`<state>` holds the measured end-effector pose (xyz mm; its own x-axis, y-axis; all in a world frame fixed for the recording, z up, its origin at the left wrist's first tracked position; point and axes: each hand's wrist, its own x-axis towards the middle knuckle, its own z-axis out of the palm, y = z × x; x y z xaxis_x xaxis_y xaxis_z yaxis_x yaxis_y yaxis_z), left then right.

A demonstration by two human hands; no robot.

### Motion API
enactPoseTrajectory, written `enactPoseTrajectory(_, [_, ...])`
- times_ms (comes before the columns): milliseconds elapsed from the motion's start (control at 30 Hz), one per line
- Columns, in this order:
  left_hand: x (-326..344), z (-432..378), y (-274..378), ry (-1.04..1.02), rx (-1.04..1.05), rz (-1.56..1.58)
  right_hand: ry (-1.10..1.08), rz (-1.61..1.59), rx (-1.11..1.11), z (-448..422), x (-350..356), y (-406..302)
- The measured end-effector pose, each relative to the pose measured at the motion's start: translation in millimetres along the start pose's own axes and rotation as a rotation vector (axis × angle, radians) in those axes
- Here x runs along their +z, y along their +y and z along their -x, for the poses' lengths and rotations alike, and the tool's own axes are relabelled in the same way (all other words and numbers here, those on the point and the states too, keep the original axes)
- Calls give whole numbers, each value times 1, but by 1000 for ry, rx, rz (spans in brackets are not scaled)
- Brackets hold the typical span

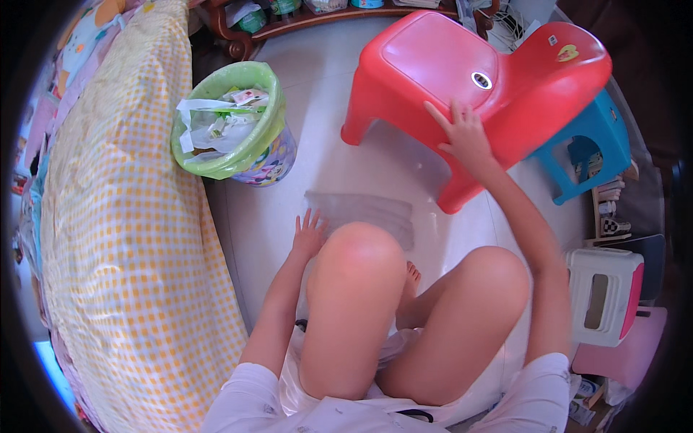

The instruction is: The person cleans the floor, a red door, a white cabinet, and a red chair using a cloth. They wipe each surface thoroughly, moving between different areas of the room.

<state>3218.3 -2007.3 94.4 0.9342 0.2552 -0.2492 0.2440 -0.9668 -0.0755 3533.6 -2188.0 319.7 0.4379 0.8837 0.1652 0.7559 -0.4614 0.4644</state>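
A red plastic child's chair (438,59) stands before me on the tiled floor (319,108), its backrest towards the right. My right hand (466,135) reaches to it, fingers spread over the front edge of the seat and touching it. A thin grey cloth (373,211) lies flat on the floor just beyond my knees. Beside my bent left knee, my left hand (310,237) has its fingers apart at the cloth's left edge, with nothing in it. Whether those fingers touch the cloth, I cannot tell.
A lined waste bin (268,157) full of rubbish stands by a bed with a yellow checked cover (135,233). Behind the chair is a blue plastic stool (590,146). A white and pink step stool (601,295) is at my right. Carved wooden furniture (303,27) lines the far side.
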Motion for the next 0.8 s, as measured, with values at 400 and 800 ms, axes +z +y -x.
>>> enactPoseTrajectory(400, [-31, -93, 14, -210, -33, 315, -31, -111, 55, 207, 11, 120])
enactPoseTrajectory(800, [-73, -98, 17, -380, 34, 560, -446, -29, -230, 23, 18, -76])
